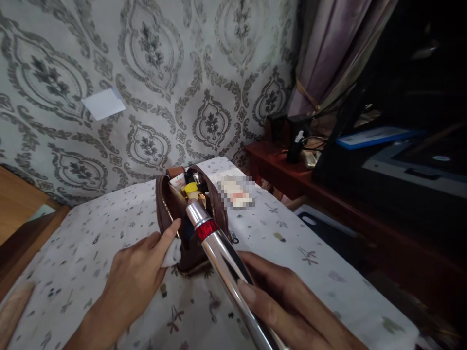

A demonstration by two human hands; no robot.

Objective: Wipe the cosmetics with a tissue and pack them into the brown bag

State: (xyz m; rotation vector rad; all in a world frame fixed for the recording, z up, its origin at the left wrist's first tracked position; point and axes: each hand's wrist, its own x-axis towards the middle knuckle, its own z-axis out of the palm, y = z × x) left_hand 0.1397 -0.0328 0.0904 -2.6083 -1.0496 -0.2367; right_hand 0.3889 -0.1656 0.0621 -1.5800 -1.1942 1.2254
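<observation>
My right hand is wrapped round a long shiny silver cylinder with a red band. Its narrower capped end points away from me, over the opening of a brown zip bag. The bag stands unzipped on the bed, with several small items inside, among them one with a yellow lid and a white packet. At the bag's near left edge is my left hand, its index finger stretched along the zip and a crumpled white tissue held under the fingers.
A white patterned sheet covers the bed. Just right of the bag lies a blurred-out pale item. On the right stands a dark red wooden table with cables and a small bottle. Patterned wallpaper rises behind the bed.
</observation>
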